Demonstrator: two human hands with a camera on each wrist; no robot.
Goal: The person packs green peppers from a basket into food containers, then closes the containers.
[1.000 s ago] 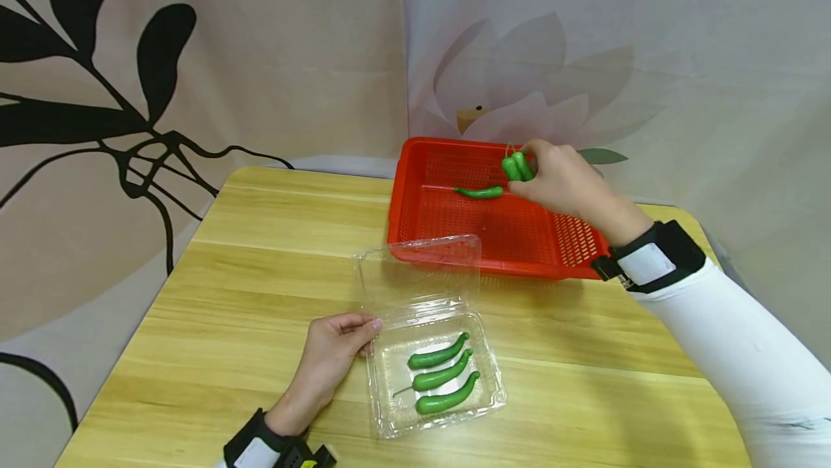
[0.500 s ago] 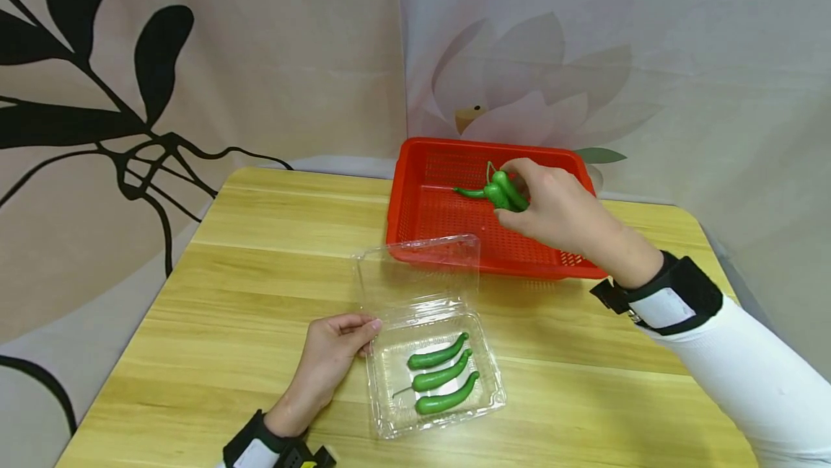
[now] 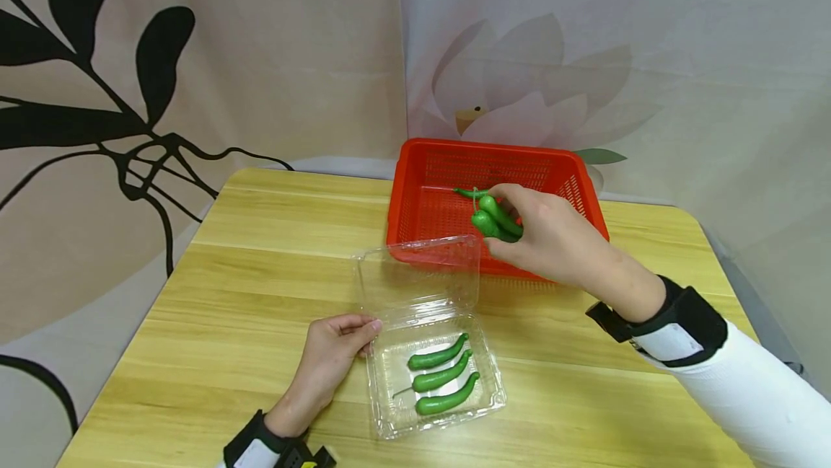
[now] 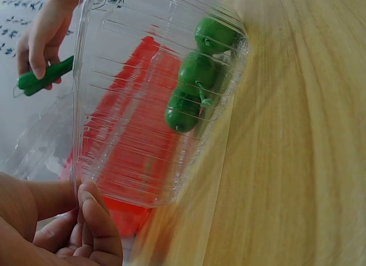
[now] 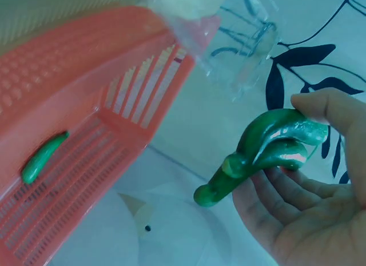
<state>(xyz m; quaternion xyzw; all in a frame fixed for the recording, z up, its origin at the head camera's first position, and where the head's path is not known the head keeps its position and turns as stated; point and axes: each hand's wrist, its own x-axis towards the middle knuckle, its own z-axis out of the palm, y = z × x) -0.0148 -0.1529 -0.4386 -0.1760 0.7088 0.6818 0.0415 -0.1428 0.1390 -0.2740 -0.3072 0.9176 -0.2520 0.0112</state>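
Right hand point(image 3: 552, 241) grips green chili peppers point(image 3: 498, 217), seen against red perforated basket point(image 3: 412, 187), long axis ten-to-four o'clock. Clear plastic clamshell point(image 3: 397, 416) lies at half-past-seven from it; left hand point(image 3: 334, 345), nearer, pinches clamshell's ten-o'clock edge.

Head view: the right hand point(image 3: 552, 234) covers the right end of the basket pepper point(image 3: 469, 193) and part of the held peppers point(image 3: 498, 217) — exact count indeterminate. Left wrist view: picture edges crop the left hand point(image 4: 63, 223) and clear container point(image 4: 128, 94). Right wrist view: left edge crops the red basket point(image 5: 123, 26).
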